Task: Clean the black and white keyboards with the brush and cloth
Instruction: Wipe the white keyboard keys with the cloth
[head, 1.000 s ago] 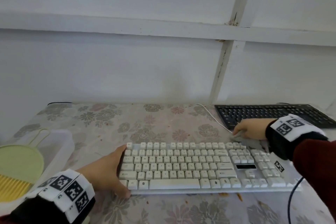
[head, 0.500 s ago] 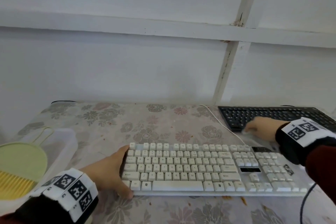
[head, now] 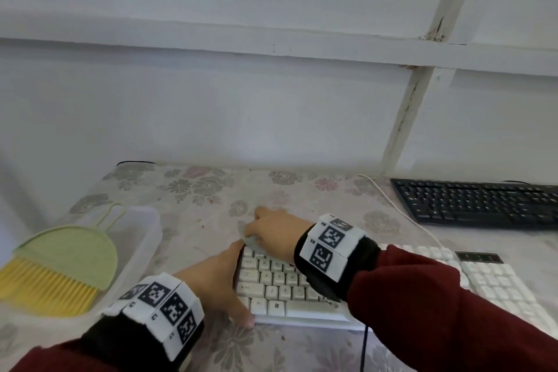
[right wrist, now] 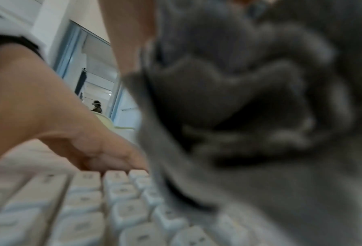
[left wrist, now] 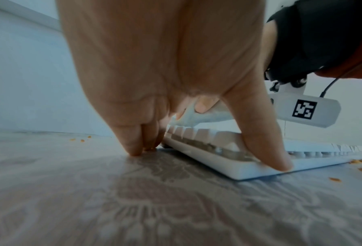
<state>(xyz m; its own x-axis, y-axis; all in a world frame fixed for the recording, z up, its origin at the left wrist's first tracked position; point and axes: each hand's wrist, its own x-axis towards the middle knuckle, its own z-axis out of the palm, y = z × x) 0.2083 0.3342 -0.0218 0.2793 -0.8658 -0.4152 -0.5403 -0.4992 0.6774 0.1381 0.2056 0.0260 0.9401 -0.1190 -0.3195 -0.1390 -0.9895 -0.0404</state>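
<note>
The white keyboard (head: 271,284) lies across the flowered table in front of me. My left hand (head: 232,284) braces its left end. The thumb (left wrist: 266,149) presses the front corner, and the straight fingertips (left wrist: 135,149) stand on the table beside the edge. My right hand (head: 256,226) grips a crumpled grey cloth (head: 252,240) on the keyboard's far left corner, over the top key row. In the right wrist view the cloth (right wrist: 249,99) fills the picture above the keys (right wrist: 81,208). The black keyboard (head: 477,202) sits at the back right, untouched. A green brush (head: 60,266) with yellow bristles rests at the left.
The brush lies in a clear plastic bin (head: 142,238) at the table's left edge. A white cable (head: 389,199) runs from the wall to the white keyboard. Orange crumbs (left wrist: 356,161) lie on the cloth-covered table (head: 196,199) near the keyboard's front. A white wall stands close behind.
My right hand has carried the cloth from beside the black keyboard leftward, along the back of the white keyboard to its far left corner. The left hand has stayed on the left end.
</note>
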